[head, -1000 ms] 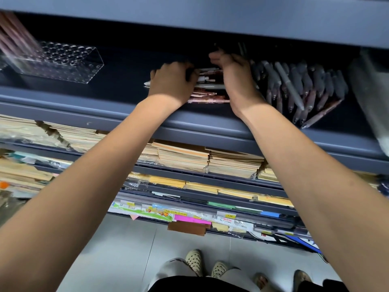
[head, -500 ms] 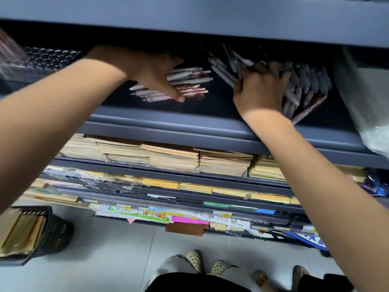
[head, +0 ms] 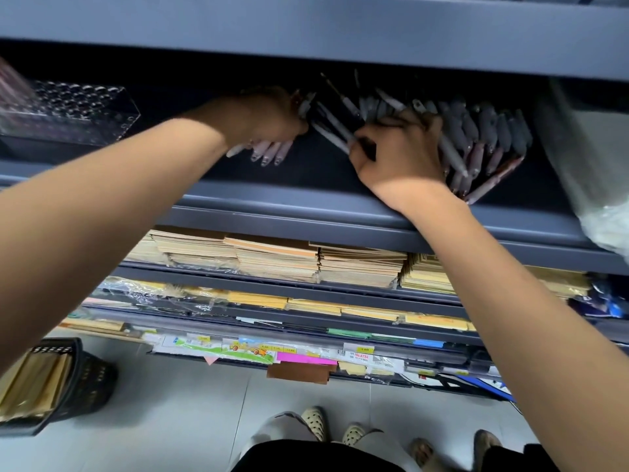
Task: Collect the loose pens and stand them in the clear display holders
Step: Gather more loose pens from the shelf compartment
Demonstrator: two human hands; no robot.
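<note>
Pens everywhere on this shelf [head: 272,212], and you've got both hands in among them. Your left hand [head: 269,117] is curled tight round a bundle [head: 269,153], tips poking out below your fist. They're packed side by side so they can travel to the holder in one trip, I'd say. Your right hand [head: 398,155] is bent over the near edge of the loose pile [head: 483,131], fingers closed on a couple of grey pens [head: 335,137] that stick out toward your left hand, and it looks like you're raking more into the collection. The rest of the pile fans out flat just beyond and to the right of that hand. The clear display holder [head: 75,110] sits well off to the left of your left hand on the same shelf, with the holes that show mostly unfilled.

Now the trouble spots. The shelf above throws the back into shadow, so I can't tell how many pens your left hand has. Your right fingertips are buried under the knuckles. The holder's far end is cut off and blurred, with something pinkish there. A plastic bag [head: 592,148] right of the pile is cropped too.
</note>
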